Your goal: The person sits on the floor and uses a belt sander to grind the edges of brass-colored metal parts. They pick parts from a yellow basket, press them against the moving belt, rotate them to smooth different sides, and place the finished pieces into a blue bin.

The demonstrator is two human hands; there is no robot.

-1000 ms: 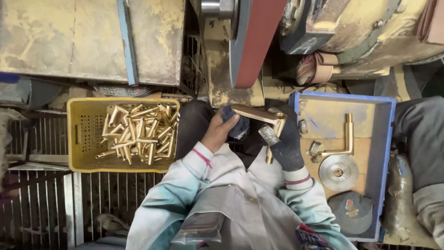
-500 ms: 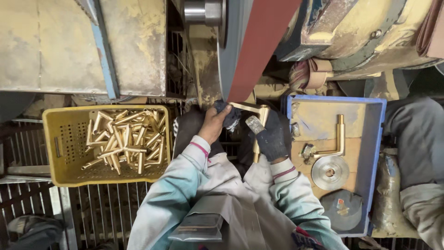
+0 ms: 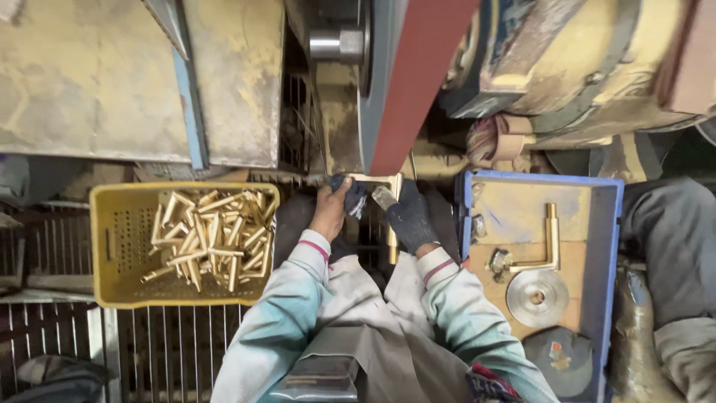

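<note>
An L-shaped brass piece [image 3: 382, 180] is held by both my hands against the lower end of a red-brown sanding belt [image 3: 418, 82]. My left hand [image 3: 332, 209], bare with a dark rag at the fingers, grips the left end of the piece. Wearing a dark glove, my right hand [image 3: 406, 216] grips its right end and the leg that points down toward me. The contact point with the belt is partly hidden by my fingers.
A yellow crate [image 3: 104, 246] at the left holds several brass pieces [image 3: 209, 235]. A blue tray [image 3: 613, 246] at the right holds another L-shaped brass piece [image 3: 548, 239], a metal disc [image 3: 537, 297] and a dark round lid. Another person's leg [image 3: 675, 246] is at far right. Metal grating lies below.
My view has shifted so the crate and tray sit further right. Both hands have carried the brass piece up to the belt's lower end.
</note>
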